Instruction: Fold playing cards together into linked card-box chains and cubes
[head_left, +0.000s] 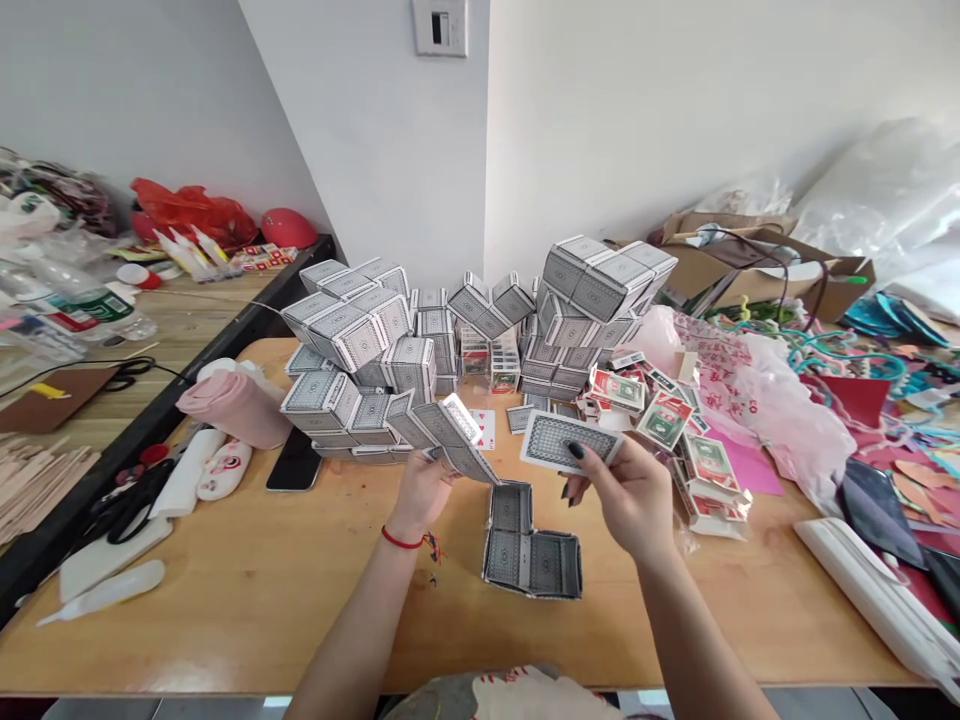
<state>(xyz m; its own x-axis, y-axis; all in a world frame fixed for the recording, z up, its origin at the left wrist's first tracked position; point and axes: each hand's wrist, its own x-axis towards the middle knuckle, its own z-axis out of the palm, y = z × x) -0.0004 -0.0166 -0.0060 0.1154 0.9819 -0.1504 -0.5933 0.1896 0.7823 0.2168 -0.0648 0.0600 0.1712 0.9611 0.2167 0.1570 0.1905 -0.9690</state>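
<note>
My left hand (424, 494) grips a folded structure of playing cards (444, 432) with grey patterned backs, tilted above the table. Between the thumb and fingers of my right hand (631, 488) is a single playing card (568, 440), its patterned back facing me. Below and between both hands, an L-shaped open box made of cards (517, 545) lies on the table. One face-up card with red hearts (486, 428) lies behind the left hand's piece. Stacked card blocks stand at the left (349, 330) and at the right (592, 290).
Opened card boxes (667, 420) lie in a pile right of my right hand. A phone (295, 462), a pink roll (236, 405) and a glue bottle (112, 592) are on the left. A white case (874, 590) lies at the right edge. A wall rises behind the stacks.
</note>
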